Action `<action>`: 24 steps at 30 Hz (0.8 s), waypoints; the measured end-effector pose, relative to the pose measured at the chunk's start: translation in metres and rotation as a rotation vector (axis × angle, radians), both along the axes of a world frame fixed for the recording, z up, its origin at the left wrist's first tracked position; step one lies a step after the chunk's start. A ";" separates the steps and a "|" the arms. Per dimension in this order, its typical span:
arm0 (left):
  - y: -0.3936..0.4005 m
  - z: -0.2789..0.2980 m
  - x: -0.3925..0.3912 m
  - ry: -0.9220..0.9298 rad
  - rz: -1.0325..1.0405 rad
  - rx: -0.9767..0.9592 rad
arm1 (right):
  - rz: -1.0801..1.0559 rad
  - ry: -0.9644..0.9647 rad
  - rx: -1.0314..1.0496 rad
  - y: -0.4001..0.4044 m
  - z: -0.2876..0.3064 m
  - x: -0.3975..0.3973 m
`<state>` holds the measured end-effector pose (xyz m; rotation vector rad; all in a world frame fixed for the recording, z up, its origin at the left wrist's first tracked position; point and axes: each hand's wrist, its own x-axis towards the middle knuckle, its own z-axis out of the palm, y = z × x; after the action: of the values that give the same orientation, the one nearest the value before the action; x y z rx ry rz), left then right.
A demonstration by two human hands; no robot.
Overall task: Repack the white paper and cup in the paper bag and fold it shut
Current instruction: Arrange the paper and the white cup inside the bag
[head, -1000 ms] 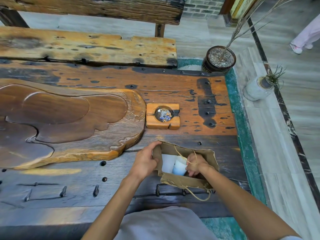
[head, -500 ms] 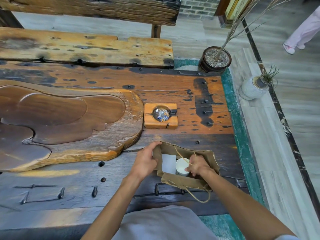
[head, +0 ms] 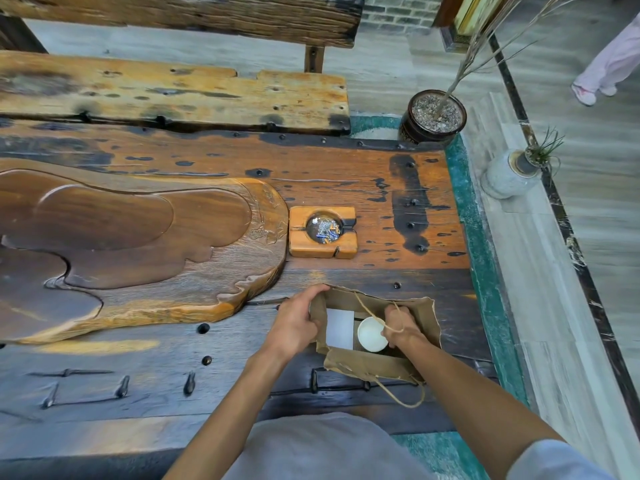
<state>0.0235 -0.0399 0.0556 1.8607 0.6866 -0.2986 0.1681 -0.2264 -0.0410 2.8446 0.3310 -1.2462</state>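
A brown paper bag (head: pixel 367 365) with twine handles stands open on the dark wooden table near its front right corner. Inside it, the white paper (head: pixel 340 329) lies flat on the left and the white cup (head: pixel 371 335) stands upright on the right, mouth up. My left hand (head: pixel 294 323) grips the bag's left rim and holds it apart. My right hand (head: pixel 400 323) is down inside the bag, fingers on the cup's right side, with a twine handle draped over it.
A wooden ashtray (head: pixel 323 232) sits just beyond the bag. A large carved wooden tea tray (head: pixel 131 244) fills the table's left. A bench (head: pixel 173 95) lies behind. Off the right edge stand a dark plant pot (head: pixel 434 116) and a pale vase (head: pixel 509 174). A person's legs (head: pixel 609 64) pass far right.
The cup has turned from tilted to upright inside the bag, lower down, with my right hand still on it. My left hand keeps hold of the bag's rim.
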 end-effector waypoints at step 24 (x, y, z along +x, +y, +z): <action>-0.009 0.002 0.000 -0.019 -0.037 0.039 | 0.066 0.250 -0.003 -0.003 0.034 0.004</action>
<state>0.0236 -0.0489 0.0572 1.9122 0.6495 -0.2925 0.1723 -0.2298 -0.0075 2.6525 0.4231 -1.5886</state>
